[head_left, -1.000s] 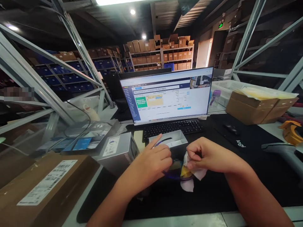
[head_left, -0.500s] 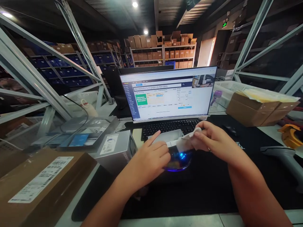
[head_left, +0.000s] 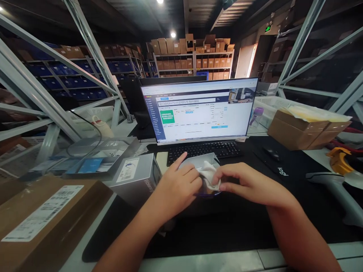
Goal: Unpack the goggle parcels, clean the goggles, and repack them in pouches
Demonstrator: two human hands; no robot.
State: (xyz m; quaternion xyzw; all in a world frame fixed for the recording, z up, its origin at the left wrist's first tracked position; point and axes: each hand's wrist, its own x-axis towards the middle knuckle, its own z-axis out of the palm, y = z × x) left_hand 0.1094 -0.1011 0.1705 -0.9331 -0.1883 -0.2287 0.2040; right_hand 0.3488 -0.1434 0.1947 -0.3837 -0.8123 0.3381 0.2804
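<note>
My right hand (head_left: 244, 183) pinches a small white cloth (head_left: 209, 177) and presses it onto a dark round disc (head_left: 208, 194) with a blue-lit rim, lying on the black desk mat (head_left: 227, 226). My left hand (head_left: 177, 185) grips the disc's left edge, forefinger stretched out. The disc is mostly hidden beneath both hands. Just behind the hands sits a shallow grey tray (head_left: 198, 160), in front of the keyboard (head_left: 204, 149) and the lit monitor (head_left: 198, 111).
A grey product box (head_left: 136, 175) and a brown carton with a label (head_left: 42, 219) lie at the left. At the right are a mouse (head_left: 272, 153), an open cardboard box (head_left: 306, 128), a handheld scanner (head_left: 334, 185) and an orange object (head_left: 338, 160). Shelves of boxes fill the background.
My right hand lifted the cloth off the disc towards the tray, then brought it back down onto the disc. My left hand stayed on the disc's left side.
</note>
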